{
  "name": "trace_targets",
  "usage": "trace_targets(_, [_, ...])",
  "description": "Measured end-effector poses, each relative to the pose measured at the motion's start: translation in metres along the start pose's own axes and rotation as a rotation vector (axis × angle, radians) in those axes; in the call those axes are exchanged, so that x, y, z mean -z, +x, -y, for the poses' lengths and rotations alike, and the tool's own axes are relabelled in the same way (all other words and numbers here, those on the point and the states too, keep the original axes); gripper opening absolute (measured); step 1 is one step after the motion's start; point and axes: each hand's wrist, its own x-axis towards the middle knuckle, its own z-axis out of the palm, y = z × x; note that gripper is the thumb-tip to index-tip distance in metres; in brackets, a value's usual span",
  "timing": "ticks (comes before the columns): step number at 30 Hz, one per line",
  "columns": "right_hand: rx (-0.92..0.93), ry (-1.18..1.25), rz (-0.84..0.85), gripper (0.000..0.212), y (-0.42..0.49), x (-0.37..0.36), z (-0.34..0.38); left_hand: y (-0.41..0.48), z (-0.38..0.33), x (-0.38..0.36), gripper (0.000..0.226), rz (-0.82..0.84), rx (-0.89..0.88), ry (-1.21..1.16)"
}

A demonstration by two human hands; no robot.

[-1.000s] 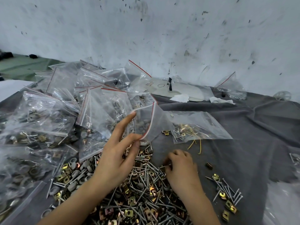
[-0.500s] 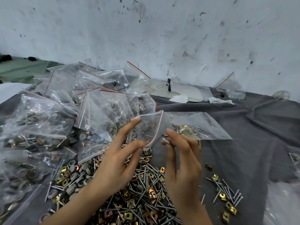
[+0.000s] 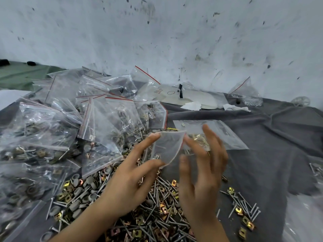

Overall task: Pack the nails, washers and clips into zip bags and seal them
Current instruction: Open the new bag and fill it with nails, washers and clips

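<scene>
The right hand [image 3: 204, 175] is up at the mouth of the zip bag [image 3: 166, 149] with its fingers spread. It is blurred, and I can see nothing pinched in it. A second ago it was down in the hardware, fingers curled. Half a second ago it was raised with something thin pinched at the bag's lip. That pinch has now let go, so I judge one piece has just gone in. A faint thin streak shows through the plastic, but I cannot tell if it is a nail.

The left hand [image 3: 129, 182] has hardly shifted. It pinches the zip bag between forefinger above and thumb below, holding it in the air at twelve o'clock from the loose pile, its lip turned toward three o'clock, where the right hand is.

The grey cloth [image 3: 262, 163] covers the whole worktop. The filled bags [image 3: 70, 128] are heaped at nine to eleven o'clock from the hands. The loose pile [image 3: 148, 215] of nails, grey washers and gold clips lies at six o'clock, under both wrists. A flat bag [image 3: 223, 135] with gold pieces inside lies on the cloth at one o'clock, behind the right fingers. A small scatter [image 3: 244, 212] of nails and clips lies at four o'clock.

The held bag looks nearly empty and is not sealed. This bag needs many more pieces, and much of the loose pile is unpacked.
</scene>
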Motion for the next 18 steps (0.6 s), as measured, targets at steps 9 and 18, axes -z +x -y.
trace_targets(9, [-0.635, -0.348, 0.483, 0.011, 0.014, 0.022, -0.071, 0.005, 0.003, 0.002, 0.022, -0.163, 0.132, 0.010])
trace_targets(18, [-0.270, -0.379, 1.159, 0.018, 0.007, -0.003, -0.048, 0.003, 0.008, -0.001, 0.011, -0.139, -0.001, -0.013])
